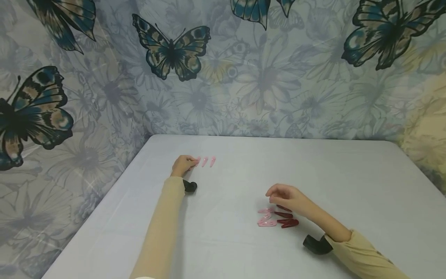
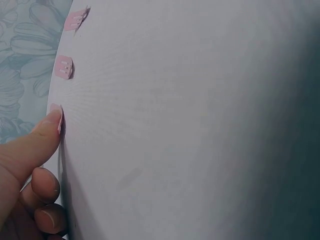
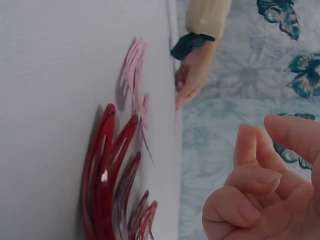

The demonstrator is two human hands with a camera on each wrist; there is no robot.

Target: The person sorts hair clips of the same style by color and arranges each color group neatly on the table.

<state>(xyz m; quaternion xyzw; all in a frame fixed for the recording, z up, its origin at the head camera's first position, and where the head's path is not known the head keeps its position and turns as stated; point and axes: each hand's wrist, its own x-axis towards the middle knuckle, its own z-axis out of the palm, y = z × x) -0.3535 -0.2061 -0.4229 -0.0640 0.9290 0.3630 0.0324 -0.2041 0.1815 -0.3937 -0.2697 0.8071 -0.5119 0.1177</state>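
At the far left of the table, my left hand (image 1: 183, 165) pinches a pink snap hair clip (image 2: 58, 111), thumb on top, at the table surface. Two more pink hair clips (image 1: 209, 161) lie beside it, spaced apart in a row to the right. My right hand (image 1: 287, 197) hovers just above a pile, its fingers loosely bent with nothing between them. In that pile, several pink hair clips (image 1: 266, 224) lie on the left and several dark red hair clips (image 1: 290, 222) on the right. The right wrist view shows the red clips overlapping close below the hand.
A white table (image 1: 230, 248) spreads under everything, its far edge against a wall covering (image 1: 223, 97) with flowers and butterflies. Black wrist mounts (image 1: 318, 245) sit at both sleeve cuffs, the right one close to the clip pile.
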